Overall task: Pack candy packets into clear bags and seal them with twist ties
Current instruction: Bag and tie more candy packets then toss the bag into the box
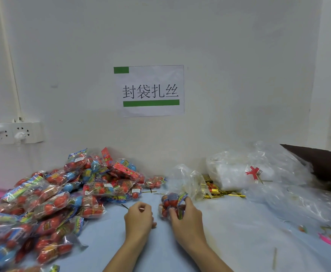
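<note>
My right hand grips a clear bag of red candy packets on the light blue table, fingers curled round its right side. My left hand sits just left of it with fingers curled; a thin dark twist tie sticks out from its upper left. A big heap of sealed candy bags covers the left of the table. A bundle of gold twist ties lies behind my right hand, next to an empty clear bag.
A stack of clear bags in plastic wrapping lies at the back right, with more loose plastic in front. Stray ties and scraps lie at the right edge. A power strip and a paper sign hang on the wall.
</note>
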Demonstrator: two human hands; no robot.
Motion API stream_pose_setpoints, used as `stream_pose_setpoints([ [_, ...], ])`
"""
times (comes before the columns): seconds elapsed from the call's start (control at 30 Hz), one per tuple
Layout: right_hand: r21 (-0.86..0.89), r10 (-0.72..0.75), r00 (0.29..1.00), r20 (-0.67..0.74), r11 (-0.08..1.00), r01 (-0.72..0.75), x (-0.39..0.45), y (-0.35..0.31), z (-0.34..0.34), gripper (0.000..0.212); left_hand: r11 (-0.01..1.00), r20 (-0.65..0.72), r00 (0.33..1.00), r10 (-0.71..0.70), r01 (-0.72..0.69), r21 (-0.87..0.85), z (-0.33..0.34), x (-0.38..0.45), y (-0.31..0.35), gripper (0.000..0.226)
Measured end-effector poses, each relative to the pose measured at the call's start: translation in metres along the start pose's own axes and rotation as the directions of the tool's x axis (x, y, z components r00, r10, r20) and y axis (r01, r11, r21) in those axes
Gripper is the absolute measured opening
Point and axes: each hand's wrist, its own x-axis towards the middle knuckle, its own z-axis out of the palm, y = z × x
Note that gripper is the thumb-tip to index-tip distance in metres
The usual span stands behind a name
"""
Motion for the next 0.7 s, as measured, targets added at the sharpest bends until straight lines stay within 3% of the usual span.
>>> stream_pose_setpoints([
  [0.07, 0.011, 0.008, 1.000, 0.025, 1.000, -0.008, 0.000, 0.000, 0.001, 0.014, 0.992, -0.004, 1.000, 0.028, -0.028, 0.124, -0.003, 0.005, 0.002, 0.017],
  [0.13, 0.023, 0.014, 0.999, 0.036, 1.000, -0.015, -0.001, 0.001, 0.002, 0.015, 0.898, 0.031, 0.971, 0.236, -0.230, 0.376, -0.013, 0.013, 0.001, 0.011],
  [0.23, 0.036, 0.031, 0.998, 0.052, 0.999, -0.032, 0.001, 0.002, 0.002, 0.012, 0.515, 0.168, 0.838, 0.519, -0.464, 0.721, -0.041, 0.031, -0.008, 0.012],
  [0.27, 0.039, 0.035, 0.998, 0.058, 0.999, -0.038, 0.002, 0.002, 0.002, 0.011, 0.386, 0.199, 0.800, 0.566, -0.471, 0.793, -0.052, 0.037, -0.007, 0.017],
  [0.33, 0.044, 0.038, 0.997, 0.071, 0.998, -0.041, 0.002, 0.002, 0.003, 0.011, 0.225, 0.203, 0.773, 0.602, -0.408, 0.885, -0.069, 0.050, -0.001, 0.017],
  [0.37, 0.042, 0.037, 0.996, 0.076, 0.998, -0.040, 0.002, 0.002, 0.003, 0.012, 0.179, 0.205, 0.799, 0.565, -0.361, 0.915, -0.077, 0.057, 0.003, 0.016],
  [0.47, 0.038, 0.032, 0.996, 0.081, 0.999, -0.035, 0.001, 0.002, 0.003, 0.014, 0.081, 0.226, 0.906, 0.357, -0.271, 0.959, -0.099, 0.079, 0.009, 0.042],
  [0.57, 0.041, 0.027, 0.996, 0.084, 0.999, -0.030, 0.001, 0.002, 0.002, 0.017, 0.049, 0.233, 0.948, 0.218, -0.249, 0.967, -0.110, 0.089, 0.010, 0.047],
  [0.63, 0.038, 0.025, 0.996, 0.082, 0.999, -0.028, 0.001, 0.003, 0.002, 0.018, 0.013, 0.248, 0.936, 0.251, -0.260, 0.966, -0.111, 0.089, 0.011, 0.045],
  [0.7, 0.039, 0.022, 0.997, 0.078, 0.999, -0.025, 0.002, 0.003, 0.003, 0.019, 0.012, 0.279, 0.857, 0.434, -0.315, 0.949, -0.109, 0.087, 0.019, 0.041],
])
